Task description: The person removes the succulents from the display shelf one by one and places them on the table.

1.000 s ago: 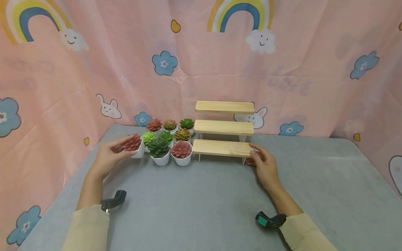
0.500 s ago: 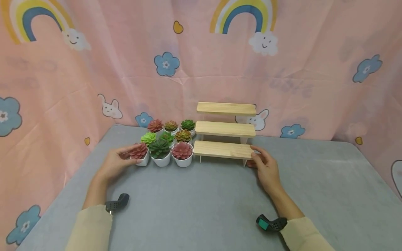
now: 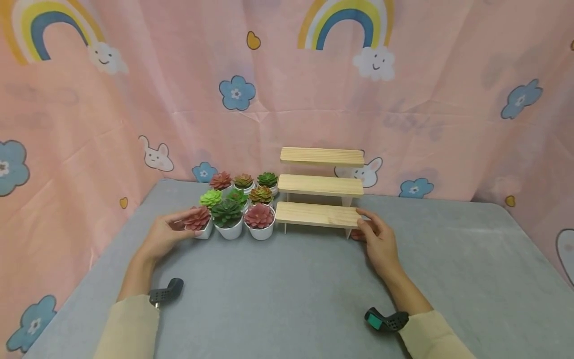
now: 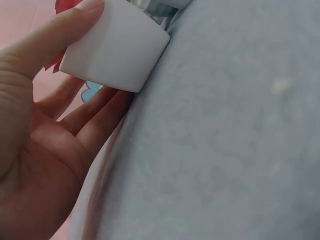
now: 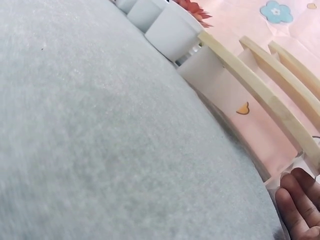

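Observation:
My left hand (image 3: 163,237) holds a red artificial succulent (image 3: 197,219) in a white square-sided pot between thumb and fingers. In the left wrist view the thumb lies on the white pot (image 4: 117,47), whose base is at the grey cloth. The pot stands at the front left of a close group of potted succulents, beside a dark green succulent (image 3: 226,213). My right hand (image 3: 380,244) grips the right end of the lowest board (image 3: 316,214) of a three-tier wooden display stand. In the right wrist view its fingers (image 5: 295,200) touch the stand's clear end leg.
Several other succulents in white pots, including a dusky red one (image 3: 259,217) and a bright green one (image 3: 211,198), stand left of the stand. A pink printed curtain (image 3: 287,89) hangs behind the grey table (image 3: 278,299).
My left hand has moved right and nearer with the red succulent, lowering its pot to the table beside the dark green one. My right hand keeps its hold on the stand.

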Tool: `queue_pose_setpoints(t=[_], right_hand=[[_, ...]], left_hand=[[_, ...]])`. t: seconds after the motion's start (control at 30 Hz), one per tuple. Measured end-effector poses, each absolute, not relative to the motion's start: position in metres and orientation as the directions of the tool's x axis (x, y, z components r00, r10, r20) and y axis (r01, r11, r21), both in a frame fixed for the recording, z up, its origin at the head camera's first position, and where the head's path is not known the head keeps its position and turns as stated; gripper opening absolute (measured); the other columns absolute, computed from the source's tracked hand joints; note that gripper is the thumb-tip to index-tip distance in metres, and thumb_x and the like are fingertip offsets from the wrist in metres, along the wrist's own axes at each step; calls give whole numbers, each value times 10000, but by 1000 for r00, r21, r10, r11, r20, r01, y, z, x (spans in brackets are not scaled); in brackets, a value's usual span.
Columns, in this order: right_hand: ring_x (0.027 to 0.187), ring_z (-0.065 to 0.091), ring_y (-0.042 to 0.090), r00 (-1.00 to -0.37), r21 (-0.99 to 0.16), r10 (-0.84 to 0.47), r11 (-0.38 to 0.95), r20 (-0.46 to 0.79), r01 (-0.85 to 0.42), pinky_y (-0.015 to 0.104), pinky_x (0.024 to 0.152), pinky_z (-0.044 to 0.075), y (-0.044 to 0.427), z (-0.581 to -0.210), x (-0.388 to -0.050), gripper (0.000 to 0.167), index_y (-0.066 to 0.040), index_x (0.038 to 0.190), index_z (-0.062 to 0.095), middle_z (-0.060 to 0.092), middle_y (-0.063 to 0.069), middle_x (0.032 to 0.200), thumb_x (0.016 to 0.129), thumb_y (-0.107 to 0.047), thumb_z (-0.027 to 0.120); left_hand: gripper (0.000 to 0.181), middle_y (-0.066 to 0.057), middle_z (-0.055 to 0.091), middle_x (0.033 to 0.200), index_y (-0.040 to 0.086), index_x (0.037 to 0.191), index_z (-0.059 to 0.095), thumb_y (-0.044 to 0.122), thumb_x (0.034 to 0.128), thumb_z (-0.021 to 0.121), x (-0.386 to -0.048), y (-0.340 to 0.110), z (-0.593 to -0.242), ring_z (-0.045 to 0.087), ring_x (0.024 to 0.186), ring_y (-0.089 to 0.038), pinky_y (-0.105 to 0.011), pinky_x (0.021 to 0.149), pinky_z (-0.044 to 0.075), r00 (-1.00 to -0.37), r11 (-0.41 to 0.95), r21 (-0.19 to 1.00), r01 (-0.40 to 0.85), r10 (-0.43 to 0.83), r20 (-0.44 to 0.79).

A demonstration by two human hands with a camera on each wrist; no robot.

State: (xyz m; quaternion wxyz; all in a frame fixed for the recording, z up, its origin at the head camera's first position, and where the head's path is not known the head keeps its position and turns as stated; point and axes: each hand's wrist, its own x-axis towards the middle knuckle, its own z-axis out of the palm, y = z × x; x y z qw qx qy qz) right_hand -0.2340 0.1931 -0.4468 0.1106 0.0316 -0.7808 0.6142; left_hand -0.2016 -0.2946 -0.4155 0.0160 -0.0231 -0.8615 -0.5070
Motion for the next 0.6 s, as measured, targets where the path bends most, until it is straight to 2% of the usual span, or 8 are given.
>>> queue_pose_setpoints(t=[0.2,0.27,0.33,0.4,0.43,0.5,0.57,0.6], right_hand=[[763,687,19,-973,-964,100,191,207,-185,194,714,601,193,-448,-230,331,-13,1342,619,715,-34,931,1049,-150,544],[752,686,24,-973,-966,97,174,211,-192,195,713,602,192,-448,-230,331,-7,1341,620,702,-105,884,1047,-139,547],[746,683,26,-974,-967,84,168,210,-194,192,714,601,191,-448,-230,339,-2,1350,612,683,-168,851,1048,-139,544],[745,682,30,-977,-968,75,169,202,-187,192,717,602,190,-448,-231,345,-3,1360,605,672,-193,834,1049,-140,540],[743,683,32,-978,-967,72,175,198,-183,191,717,602,189,-448,-231,347,-4,1364,601,676,-167,841,1051,-137,536],[744,683,30,-980,-963,54,207,190,-175,183,717,599,190,-449,-232,358,-9,1380,588,720,-20,888,1054,-144,532],[764,690,38,-984,-951,20,260,177,-166,179,724,596,190,-448,-232,379,-28,1406,568,733,140,949,1055,-166,537],[786,698,56,-986,-939,-8,302,168,-162,187,734,597,191,-446,-231,399,-41,1428,547,727,203,984,1056,-187,538]], left_hand=[[624,30,636,1387,80,1441,565,209,877,799,-198,-296,-413,561,1074,164,-92,857,483,-997,497,865,70,56,49],[579,29,647,1371,93,1451,557,248,926,747,-196,-297,-412,549,1090,169,-86,876,465,-997,516,853,77,63,52],[528,-31,640,1398,116,1453,560,299,973,683,-194,-297,-410,530,1153,143,-101,917,442,-997,544,835,77,61,52],[502,-89,597,1455,137,1448,569,379,1011,610,-192,-296,-408,515,1267,38,-178,1000,422,-998,584,809,67,49,47],[512,-105,577,1476,139,1445,572,417,1016,591,-192,-295,-406,502,1327,-27,-235,1059,417,-998,588,807,57,41,40],[533,-119,551,1500,132,1441,574,450,1013,583,-193,-292,-403,472,1413,-187,-389,1134,406,-999,590,806,48,23,42],[549,-141,529,1515,104,1428,579,455,1006,594,-194,-288,-398,433,1449,-338,-542,1158,387,-997,596,801,60,-8,81],[551,-155,523,1516,91,1420,582,447,1000,607,-195,-285,-395,423,1453,-371,-584,1164,371,-994,594,801,73,-26,110]])
